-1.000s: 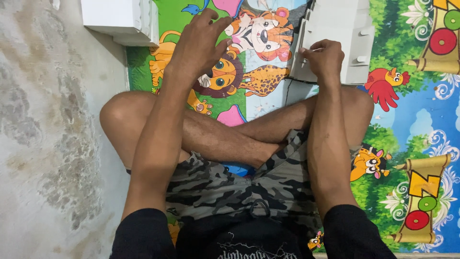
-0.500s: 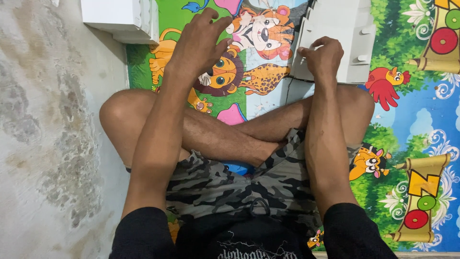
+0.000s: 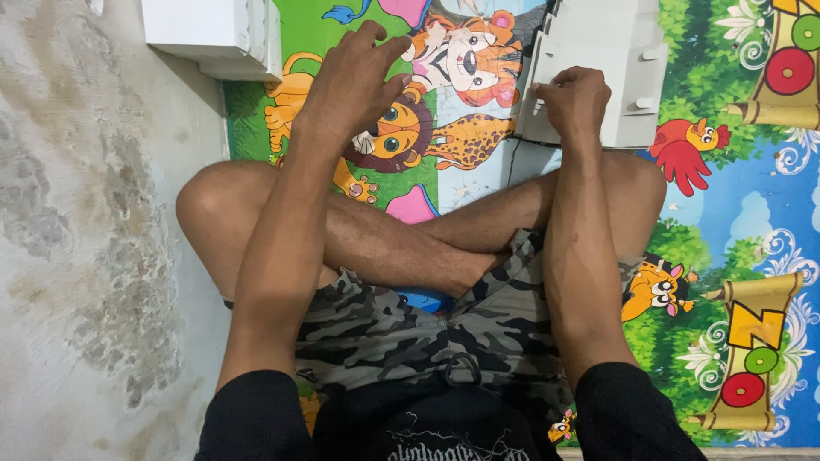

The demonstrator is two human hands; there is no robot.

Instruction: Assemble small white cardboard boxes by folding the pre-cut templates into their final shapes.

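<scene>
overhead, a white block (image 3: 205, 34) sits top left by the cartoon animal mat (image 3: 478, 145). right hand (image 3: 574, 101) pinches the white plastic piece (image 3: 611, 72) lying flat, long axis running away; left hand (image 3: 352, 81) hovers open, fingers spread.

Open mat (image 3: 478, 183) btwn the two hands: free lane straight ahead, no clutter on it. Left hand (image 3: 354, 81) hovers fingers spread over that patch, room to drop. Far left blocked by white block stack (image 3: 209, 34) at the top edge; bare concrete floor (image 3: 94, 239) beside it is passable. Right hand (image 3: 574, 101) is up against white panel piece (image 3: 611, 77), which closes off the top right. Crossed legs (image 3: 401, 243) bar the way back toward the body. Mat to the right of the knee is free.
</scene>
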